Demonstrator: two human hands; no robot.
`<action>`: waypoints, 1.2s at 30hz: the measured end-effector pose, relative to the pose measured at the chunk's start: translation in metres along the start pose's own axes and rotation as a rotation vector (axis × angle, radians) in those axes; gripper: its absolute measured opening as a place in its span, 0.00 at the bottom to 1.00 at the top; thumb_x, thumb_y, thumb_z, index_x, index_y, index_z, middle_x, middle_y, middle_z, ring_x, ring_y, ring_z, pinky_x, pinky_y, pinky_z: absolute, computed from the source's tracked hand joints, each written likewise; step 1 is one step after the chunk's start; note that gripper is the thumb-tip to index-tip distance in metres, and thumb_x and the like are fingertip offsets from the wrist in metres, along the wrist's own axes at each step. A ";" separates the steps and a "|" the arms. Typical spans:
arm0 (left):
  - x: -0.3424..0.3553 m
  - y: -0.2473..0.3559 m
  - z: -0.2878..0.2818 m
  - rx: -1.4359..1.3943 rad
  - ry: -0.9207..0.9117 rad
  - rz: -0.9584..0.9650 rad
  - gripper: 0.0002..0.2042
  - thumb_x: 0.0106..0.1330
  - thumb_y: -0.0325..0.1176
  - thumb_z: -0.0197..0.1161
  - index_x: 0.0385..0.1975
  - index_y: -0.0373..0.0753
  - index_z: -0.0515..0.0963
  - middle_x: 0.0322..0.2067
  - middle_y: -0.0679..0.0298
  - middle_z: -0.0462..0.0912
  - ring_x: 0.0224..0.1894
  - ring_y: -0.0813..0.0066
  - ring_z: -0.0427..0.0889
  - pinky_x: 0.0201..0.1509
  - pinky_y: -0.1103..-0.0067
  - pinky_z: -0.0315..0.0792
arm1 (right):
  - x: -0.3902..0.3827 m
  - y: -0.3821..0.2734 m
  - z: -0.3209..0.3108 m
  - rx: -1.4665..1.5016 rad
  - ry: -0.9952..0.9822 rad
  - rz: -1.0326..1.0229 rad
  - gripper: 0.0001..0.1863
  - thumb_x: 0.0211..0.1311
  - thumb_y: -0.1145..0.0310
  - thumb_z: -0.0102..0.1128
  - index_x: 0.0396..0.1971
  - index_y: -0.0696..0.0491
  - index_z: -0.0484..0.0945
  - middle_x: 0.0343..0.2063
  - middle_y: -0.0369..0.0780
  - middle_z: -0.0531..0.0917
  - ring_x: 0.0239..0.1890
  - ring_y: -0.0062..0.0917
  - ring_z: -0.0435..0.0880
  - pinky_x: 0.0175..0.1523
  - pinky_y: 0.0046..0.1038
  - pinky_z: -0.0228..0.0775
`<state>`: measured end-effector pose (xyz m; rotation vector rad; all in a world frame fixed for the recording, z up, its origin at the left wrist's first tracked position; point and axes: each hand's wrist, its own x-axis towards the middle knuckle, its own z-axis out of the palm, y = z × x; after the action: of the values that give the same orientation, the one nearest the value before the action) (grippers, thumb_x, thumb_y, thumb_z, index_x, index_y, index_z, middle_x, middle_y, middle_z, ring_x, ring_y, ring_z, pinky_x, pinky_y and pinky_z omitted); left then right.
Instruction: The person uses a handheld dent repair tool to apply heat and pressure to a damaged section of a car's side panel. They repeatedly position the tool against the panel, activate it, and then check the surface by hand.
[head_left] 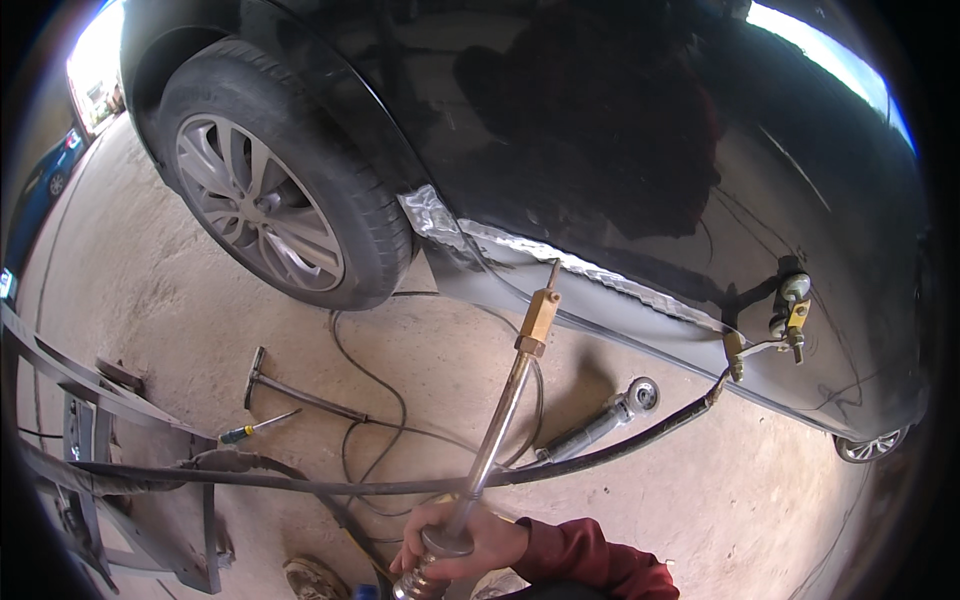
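Observation:
My right hand, in a dark red sleeve, is closed around the lower part of a slide hammer with a steel rod and a brass-coloured head. The tool's thin tip reaches a strip of bare, rippled metal along the bottom of a dark car door. Whether the tip touches or is fixed there is too small to tell. Right of it, a brass-coloured clamp fitting sits at the door's lower edge, joined to a thick black cable. My left hand does not show.
A hammer, a screwdriver and a grey-black power tool lie on the concrete floor among thin cables. A metal frame stands at the left. The car's wheel is at the upper left. A boot shows below.

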<state>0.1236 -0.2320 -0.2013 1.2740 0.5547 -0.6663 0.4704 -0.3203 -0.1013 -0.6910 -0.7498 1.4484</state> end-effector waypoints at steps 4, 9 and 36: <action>0.000 0.005 0.000 -0.051 0.001 -0.038 0.48 0.52 0.46 0.73 0.72 0.40 0.54 0.70 0.59 0.57 0.71 0.62 0.55 0.74 0.70 0.49 | 0.003 -0.001 0.001 -0.013 -0.011 -0.010 0.11 0.60 0.77 0.64 0.39 0.55 0.72 0.39 0.39 0.82 0.53 0.28 0.83 0.57 0.30 0.73; 0.002 0.006 0.000 -0.063 0.002 -0.050 0.47 0.53 0.47 0.72 0.72 0.41 0.55 0.69 0.60 0.58 0.70 0.63 0.56 0.73 0.70 0.51 | 0.001 -0.003 -0.002 0.001 -0.052 0.000 0.11 0.60 0.76 0.64 0.39 0.55 0.72 0.40 0.39 0.82 0.53 0.29 0.83 0.58 0.31 0.73; 0.004 0.009 0.001 -0.196 0.010 -0.141 0.39 0.59 0.51 0.66 0.69 0.46 0.60 0.64 0.65 0.63 0.65 0.66 0.62 0.66 0.67 0.59 | -0.002 -0.003 -0.005 -0.040 -0.039 -0.004 0.11 0.59 0.78 0.64 0.40 0.55 0.73 0.39 0.39 0.81 0.53 0.29 0.83 0.57 0.31 0.74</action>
<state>0.1332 -0.2320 -0.1983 1.0625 0.7056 -0.7050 0.4763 -0.3226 -0.1018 -0.6932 -0.8120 1.4506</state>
